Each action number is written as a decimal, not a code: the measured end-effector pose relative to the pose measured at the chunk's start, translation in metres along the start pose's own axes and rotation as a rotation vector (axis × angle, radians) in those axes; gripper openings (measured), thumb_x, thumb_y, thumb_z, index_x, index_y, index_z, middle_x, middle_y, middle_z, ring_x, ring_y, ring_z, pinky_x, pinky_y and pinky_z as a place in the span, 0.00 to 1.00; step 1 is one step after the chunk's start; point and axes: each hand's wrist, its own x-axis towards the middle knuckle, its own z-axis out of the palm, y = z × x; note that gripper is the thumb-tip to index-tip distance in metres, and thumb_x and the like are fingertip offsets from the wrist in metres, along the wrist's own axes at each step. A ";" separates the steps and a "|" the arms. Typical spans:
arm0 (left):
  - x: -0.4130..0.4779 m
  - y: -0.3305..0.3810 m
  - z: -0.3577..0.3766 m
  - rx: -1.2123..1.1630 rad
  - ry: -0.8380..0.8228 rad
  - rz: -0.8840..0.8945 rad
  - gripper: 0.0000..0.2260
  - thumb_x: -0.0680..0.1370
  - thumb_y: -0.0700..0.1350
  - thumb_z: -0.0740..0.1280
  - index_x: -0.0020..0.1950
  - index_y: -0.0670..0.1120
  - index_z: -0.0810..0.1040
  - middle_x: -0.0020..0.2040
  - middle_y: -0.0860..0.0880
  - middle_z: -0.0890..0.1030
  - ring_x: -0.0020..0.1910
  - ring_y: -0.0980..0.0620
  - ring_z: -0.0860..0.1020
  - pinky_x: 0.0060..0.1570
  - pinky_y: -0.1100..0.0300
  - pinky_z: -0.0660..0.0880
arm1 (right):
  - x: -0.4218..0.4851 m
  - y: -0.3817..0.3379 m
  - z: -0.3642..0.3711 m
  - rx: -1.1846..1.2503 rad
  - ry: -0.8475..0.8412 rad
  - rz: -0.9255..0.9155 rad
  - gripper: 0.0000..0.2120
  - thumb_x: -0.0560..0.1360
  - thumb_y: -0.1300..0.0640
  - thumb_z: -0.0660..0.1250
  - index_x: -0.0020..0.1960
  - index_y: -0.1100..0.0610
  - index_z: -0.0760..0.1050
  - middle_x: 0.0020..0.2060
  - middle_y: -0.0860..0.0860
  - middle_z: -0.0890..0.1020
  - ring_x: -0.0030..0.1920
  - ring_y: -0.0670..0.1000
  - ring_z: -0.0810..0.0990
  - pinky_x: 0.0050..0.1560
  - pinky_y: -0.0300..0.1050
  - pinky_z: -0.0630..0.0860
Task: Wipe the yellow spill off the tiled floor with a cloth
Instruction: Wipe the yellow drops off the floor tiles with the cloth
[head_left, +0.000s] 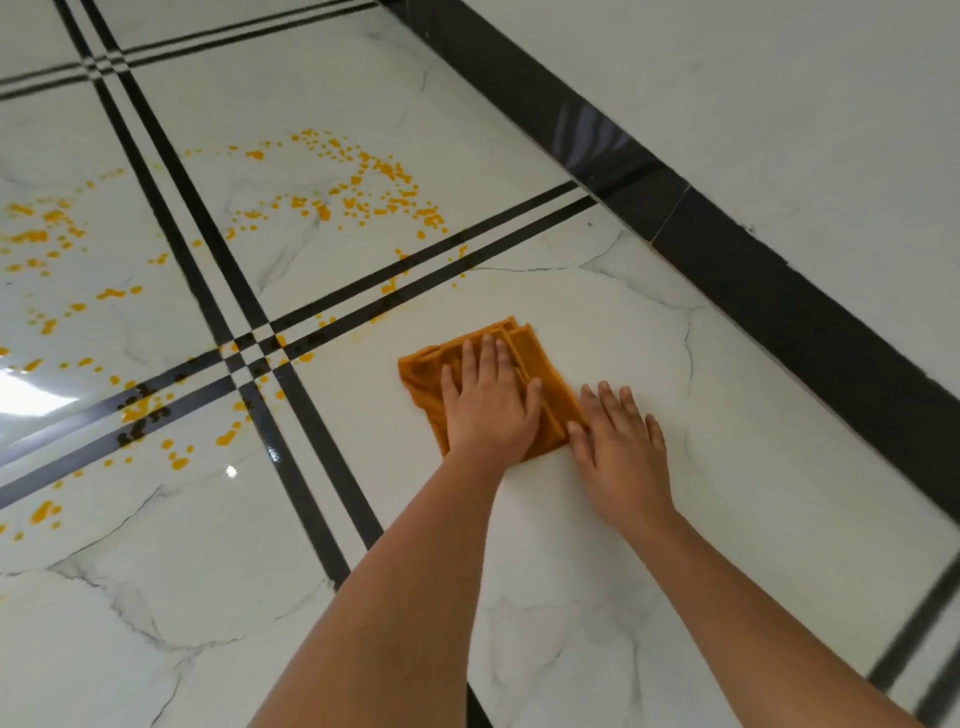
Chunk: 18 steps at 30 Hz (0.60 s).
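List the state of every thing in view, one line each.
tiled floor, glossy, partly spattered.
cloth, folded, lying flat on the tiled floor.
left hand, fingers straight, pressing on the cloth.
right hand, flat on bare tile, thumb at the cloth's edge.
yellow spill, unwiped, scattered in drops left of and beyond the cloth.

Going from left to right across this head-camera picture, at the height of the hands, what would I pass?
Yellow spill drops → crossing black stripes → orange cloth, with the left hand flat on it → right hand, flat on the tile at the cloth's right edge → black skirting band.
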 end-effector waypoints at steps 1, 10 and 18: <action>-0.001 -0.004 0.005 0.037 0.017 -0.006 0.30 0.80 0.60 0.43 0.77 0.45 0.43 0.78 0.48 0.44 0.76 0.48 0.40 0.72 0.47 0.38 | 0.000 0.000 0.001 -0.003 0.003 -0.003 0.25 0.81 0.45 0.44 0.76 0.52 0.51 0.76 0.51 0.54 0.76 0.52 0.47 0.73 0.53 0.47; -0.039 -0.095 -0.005 0.085 0.129 -0.154 0.38 0.73 0.68 0.39 0.77 0.47 0.41 0.78 0.49 0.43 0.75 0.50 0.39 0.72 0.45 0.36 | 0.001 -0.056 0.017 0.053 -0.032 -0.281 0.36 0.73 0.38 0.33 0.76 0.50 0.54 0.76 0.50 0.54 0.76 0.51 0.47 0.72 0.50 0.43; -0.082 -0.163 -0.023 0.100 0.130 -0.175 0.35 0.72 0.68 0.42 0.77 0.55 0.45 0.78 0.54 0.46 0.76 0.50 0.40 0.71 0.40 0.39 | 0.007 -0.110 0.036 -0.024 -0.063 -0.431 0.34 0.73 0.40 0.30 0.76 0.49 0.45 0.77 0.49 0.47 0.76 0.50 0.42 0.71 0.48 0.37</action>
